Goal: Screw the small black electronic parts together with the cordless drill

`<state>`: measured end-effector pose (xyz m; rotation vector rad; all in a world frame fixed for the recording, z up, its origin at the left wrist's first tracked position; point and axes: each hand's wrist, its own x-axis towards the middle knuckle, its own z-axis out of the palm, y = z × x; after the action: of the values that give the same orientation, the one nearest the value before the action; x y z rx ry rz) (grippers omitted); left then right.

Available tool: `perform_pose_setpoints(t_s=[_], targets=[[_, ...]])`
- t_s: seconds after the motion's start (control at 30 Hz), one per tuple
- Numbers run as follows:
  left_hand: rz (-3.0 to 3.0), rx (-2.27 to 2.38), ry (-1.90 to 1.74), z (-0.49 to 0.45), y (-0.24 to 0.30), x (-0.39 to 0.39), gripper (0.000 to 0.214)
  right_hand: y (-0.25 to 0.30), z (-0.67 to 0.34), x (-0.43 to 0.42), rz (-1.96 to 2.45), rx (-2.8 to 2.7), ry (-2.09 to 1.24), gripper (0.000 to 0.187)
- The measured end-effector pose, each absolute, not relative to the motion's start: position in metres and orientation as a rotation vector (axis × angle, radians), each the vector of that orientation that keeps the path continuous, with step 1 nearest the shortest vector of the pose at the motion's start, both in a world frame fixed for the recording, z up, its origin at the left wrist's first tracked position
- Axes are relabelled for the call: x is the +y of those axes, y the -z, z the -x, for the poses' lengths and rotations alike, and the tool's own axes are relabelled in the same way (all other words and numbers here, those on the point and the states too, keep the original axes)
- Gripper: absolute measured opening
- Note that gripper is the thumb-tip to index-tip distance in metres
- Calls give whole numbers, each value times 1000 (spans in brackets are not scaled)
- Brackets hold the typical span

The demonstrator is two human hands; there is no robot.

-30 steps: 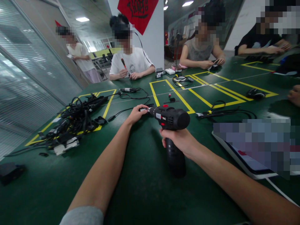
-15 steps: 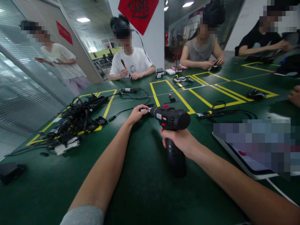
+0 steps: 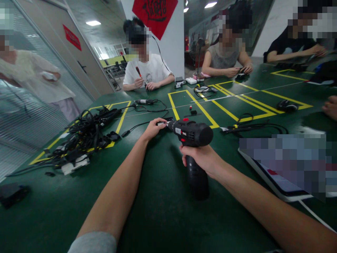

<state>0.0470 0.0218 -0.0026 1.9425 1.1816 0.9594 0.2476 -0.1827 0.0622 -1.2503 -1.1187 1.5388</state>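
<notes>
My right hand (image 3: 200, 158) wraps the grip of a black cordless drill (image 3: 192, 133), which lies nearly level with its chuck pointing left. The drill's lower grip and battery base (image 3: 197, 184) rest towards the green table (image 3: 163, 218). My left hand (image 3: 154, 129) is closed around a small pale bit or attachment (image 3: 162, 123) at the drill's chuck end. A black cable (image 3: 139, 123) runs from beneath my left hand across the table. The bit's exact shape is too small to tell.
A tangle of black cables and adapters (image 3: 84, 137) lies at the left, and a pixelated tablet (image 3: 279, 175) at the right. Yellow tape outlines (image 3: 197, 105) mark the table. Several seated co-workers (image 3: 147, 66) work across it; a standing person (image 3: 28, 70) is at the left.
The standing person at the left has moved further left and closer to me. My hands and the drill have stayed in about the same place.
</notes>
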Motion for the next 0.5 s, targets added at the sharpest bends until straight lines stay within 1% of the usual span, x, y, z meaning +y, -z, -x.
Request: perform_pose_setpoints(t_s=[0.5], targets=[[-1906, 1146, -985, -48, 5, 25, 33, -61, -247, -182, 1250, -1141, -1517, 6]])
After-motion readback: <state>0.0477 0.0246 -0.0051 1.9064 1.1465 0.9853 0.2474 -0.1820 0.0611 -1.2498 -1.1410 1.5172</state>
